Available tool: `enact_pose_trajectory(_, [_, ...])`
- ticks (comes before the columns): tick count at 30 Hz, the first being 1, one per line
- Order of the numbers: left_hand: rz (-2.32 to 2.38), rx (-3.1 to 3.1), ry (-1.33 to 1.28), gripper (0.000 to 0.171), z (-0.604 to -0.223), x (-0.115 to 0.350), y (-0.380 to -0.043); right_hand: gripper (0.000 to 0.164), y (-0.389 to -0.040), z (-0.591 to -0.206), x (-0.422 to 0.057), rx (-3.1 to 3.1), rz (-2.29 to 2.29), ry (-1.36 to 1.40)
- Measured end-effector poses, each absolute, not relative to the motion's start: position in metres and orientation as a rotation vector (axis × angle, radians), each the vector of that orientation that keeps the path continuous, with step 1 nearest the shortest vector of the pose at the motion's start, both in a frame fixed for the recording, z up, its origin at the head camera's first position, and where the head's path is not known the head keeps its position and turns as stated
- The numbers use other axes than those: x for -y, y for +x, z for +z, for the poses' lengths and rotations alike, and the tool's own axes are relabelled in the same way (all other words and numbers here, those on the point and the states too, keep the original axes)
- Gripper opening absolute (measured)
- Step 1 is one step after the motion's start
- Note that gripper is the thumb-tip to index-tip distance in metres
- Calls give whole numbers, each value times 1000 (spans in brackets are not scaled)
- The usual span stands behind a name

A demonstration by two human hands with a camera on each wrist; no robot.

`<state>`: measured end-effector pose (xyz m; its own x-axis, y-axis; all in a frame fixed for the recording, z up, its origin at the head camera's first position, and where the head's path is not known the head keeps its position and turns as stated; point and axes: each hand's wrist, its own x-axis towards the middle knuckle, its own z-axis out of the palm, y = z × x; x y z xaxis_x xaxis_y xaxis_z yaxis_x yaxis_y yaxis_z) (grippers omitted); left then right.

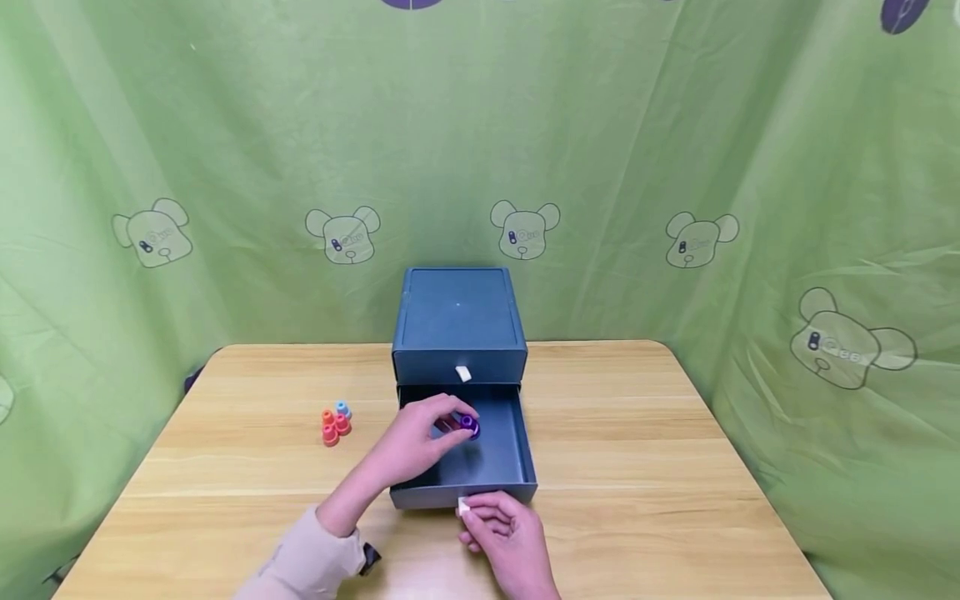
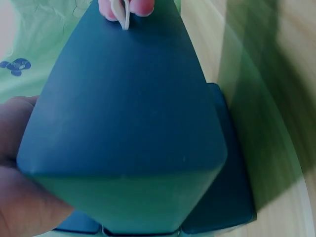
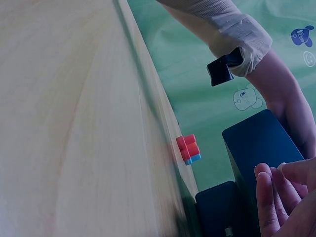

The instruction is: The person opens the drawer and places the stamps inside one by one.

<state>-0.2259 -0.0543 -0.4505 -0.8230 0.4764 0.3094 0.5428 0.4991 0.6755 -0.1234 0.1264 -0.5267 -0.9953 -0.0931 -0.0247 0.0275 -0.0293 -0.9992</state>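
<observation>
A dark blue drawer unit [image 1: 459, 310] stands at the back of the table, its lower drawer [image 1: 491, 463] pulled out. My left hand [image 1: 416, 435] is over that drawer and pinches a small purple peg-like piece [image 1: 469, 423] between thumb and fingertips. With thumb and fingers, my right hand [image 1: 510, 533] grips the white pull tab [image 1: 463, 505] on the drawer's front. In the left wrist view, the drawer front [image 2: 123, 108] hides the purple piece. The right wrist view shows the fingers of my right hand [image 3: 291, 202] in front of the drawer.
Left of the drawer unit, several small pieces, red, orange and blue [image 1: 342, 409], stand grouped on the wooden table [image 1: 630, 450]. The upper drawer, with a white tab [image 1: 463, 373], is closed. A green curtain [image 1: 450, 125] hangs behind and at both sides.
</observation>
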Motion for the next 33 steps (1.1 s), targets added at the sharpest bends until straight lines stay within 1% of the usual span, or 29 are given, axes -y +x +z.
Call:
enact_pose_trajectory(10, [-1225,2752,-982,21,-452,37,-225,27,-124,-525,-126,-2107,-2189,-55])
enact_pose_trajectory(24, [-1206,2765,-1101,18,-459,20,-227,26,-123,-526,-127,-2127,-2195,-75])
enact_pose_trajectory(33, [-1084,2824,-1143,16,-463,14,-228,26,-123,-525,-127,-2112,-2194,-77])
